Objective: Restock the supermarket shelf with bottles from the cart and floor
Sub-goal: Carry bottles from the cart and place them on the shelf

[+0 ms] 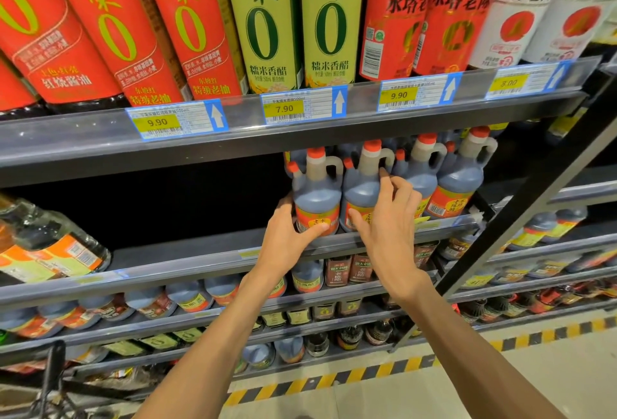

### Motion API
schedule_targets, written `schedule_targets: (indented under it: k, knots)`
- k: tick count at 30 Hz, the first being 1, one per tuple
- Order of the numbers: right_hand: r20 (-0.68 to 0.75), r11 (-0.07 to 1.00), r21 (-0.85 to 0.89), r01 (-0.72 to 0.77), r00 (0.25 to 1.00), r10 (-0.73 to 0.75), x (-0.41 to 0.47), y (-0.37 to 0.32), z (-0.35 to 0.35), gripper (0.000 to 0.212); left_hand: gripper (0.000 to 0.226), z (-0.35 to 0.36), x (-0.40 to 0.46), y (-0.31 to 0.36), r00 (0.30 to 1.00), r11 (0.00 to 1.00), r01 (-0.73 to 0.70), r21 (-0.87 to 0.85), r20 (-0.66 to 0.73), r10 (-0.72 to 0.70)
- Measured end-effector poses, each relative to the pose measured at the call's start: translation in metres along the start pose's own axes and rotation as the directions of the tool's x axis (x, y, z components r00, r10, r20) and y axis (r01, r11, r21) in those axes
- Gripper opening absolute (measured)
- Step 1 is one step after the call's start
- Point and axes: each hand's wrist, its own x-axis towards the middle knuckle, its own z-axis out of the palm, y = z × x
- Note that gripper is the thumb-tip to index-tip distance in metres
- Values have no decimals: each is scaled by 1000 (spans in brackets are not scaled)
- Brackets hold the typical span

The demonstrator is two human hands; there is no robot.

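Dark vinegar jugs with red caps and side handles stand in a row on the middle shelf (207, 258). My left hand (287, 235) grips the base of the leftmost jug (317, 191), thumb across its orange label. My right hand (387, 218) lies on the second jug (362, 188), fingers spread over its shoulder and label, fingertips near the handle. Two more jugs (460, 171) stand to the right, with others behind them. The shelf space left of the jugs is dark and bare.
Tall soy sauce and vinegar bottles (267, 21) fill the upper shelf above price tags (283, 108). A clear bottle (50, 241) stands at the middle shelf's left end. Lower shelves hold more bottles. A cart handle (53, 368) shows bottom left. Yellow-black tape (334, 378) marks the floor.
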Motion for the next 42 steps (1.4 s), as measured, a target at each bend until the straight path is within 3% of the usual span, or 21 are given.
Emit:
schedule_targets:
  k: [6,13,17,20,24,26,30,36,42]
  knots:
    - [8,1000,-16,-26,1000,26,1,1,3,81,55,0,-2,4,1000,1000,4,31,3,-4]
    - [106,999,10,47,993,-48,-3,7,-8,86,61,-1,-9,15,999,1000,31,5,25,-31]
    - [138,988,31,149,979,-152,-10,16,-14,88,68,0,-28,30,998,999,1,33,-70,1]
    - [209,973,34,227,951,-229,-17,24,-18,95,89,-2,-57,33,989,989,11,148,-144,10]
    - [270,958,184,218,926,-263,-36,22,-23,94,82,-7,-108,23,969,921,74,383,-246,24]
    - [312,950,169,264,900,-305,-49,15,-22,96,79,-14,-135,19,961,870,127,476,-276,11]
    - [417,897,163,411,796,-440,-82,-10,-16,105,81,-33,-187,4,941,824,234,516,-332,-60]
    - [493,732,213,647,576,-652,-123,-76,-4,102,81,-82,-262,-25,881,697,408,590,-456,-129]
    - [491,525,348,777,326,-808,-181,-183,3,95,84,-147,-354,-59,755,576,610,544,-620,-214]
